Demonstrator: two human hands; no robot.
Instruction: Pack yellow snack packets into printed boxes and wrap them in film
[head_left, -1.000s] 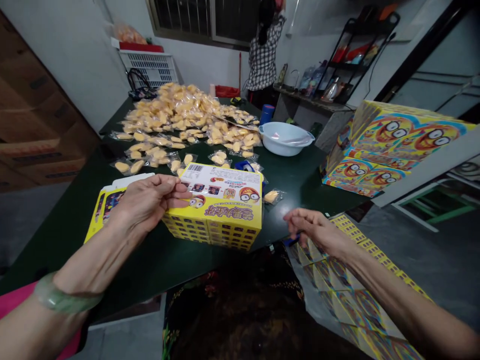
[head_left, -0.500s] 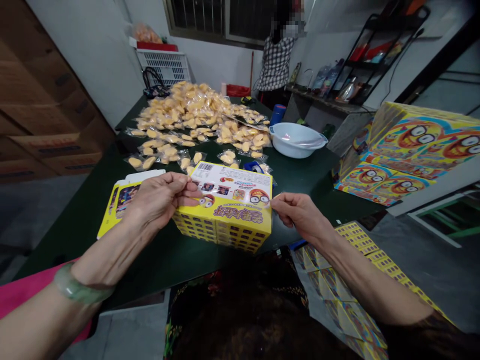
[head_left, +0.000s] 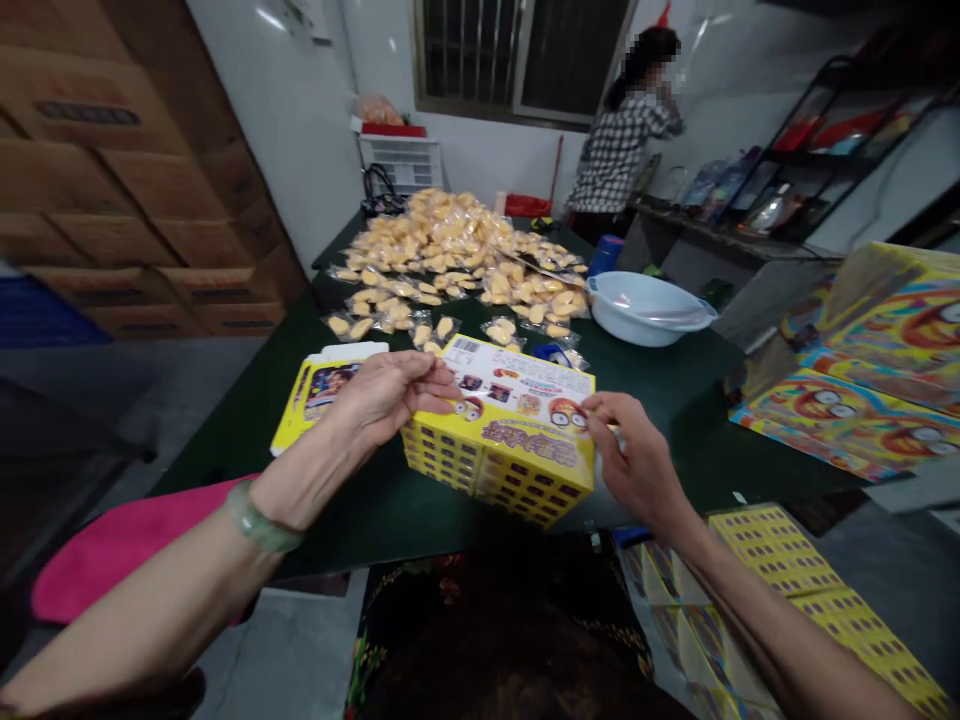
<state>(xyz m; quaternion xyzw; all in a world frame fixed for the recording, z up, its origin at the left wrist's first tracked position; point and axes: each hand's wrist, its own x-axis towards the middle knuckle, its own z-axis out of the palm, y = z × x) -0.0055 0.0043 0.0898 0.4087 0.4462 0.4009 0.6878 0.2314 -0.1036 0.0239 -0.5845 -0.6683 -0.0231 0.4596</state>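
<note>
A yellow and white printed cardboard box [head_left: 517, 425] stands on the dark green table in front of me, its barcode side facing up. My left hand [head_left: 405, 395] is at its left edge, thumb and fingers closed together on the top corner. At the right edge, my right hand [head_left: 626, 440] pinches the box with thumb and forefinger. Just left of my left hand lie flat yellow cartons [head_left: 311, 400], partly covered by that hand and wrist. Behind the box, small bags of yellow oval pieces [head_left: 427, 332] rest on the table.
A large heap of bagged yellow pieces [head_left: 450, 235] covers the table's far part. A pale blue basin [head_left: 645, 315] stands right of it. Printed boxes [head_left: 832, 410] are stacked at the right, more boxes [head_left: 780, 550] below. A person [head_left: 619, 150] stands at the back.
My view has turned left, so everything sits further right in the picture. The right hand has moved up along the box's right edge. Both hands stay at the box.
</note>
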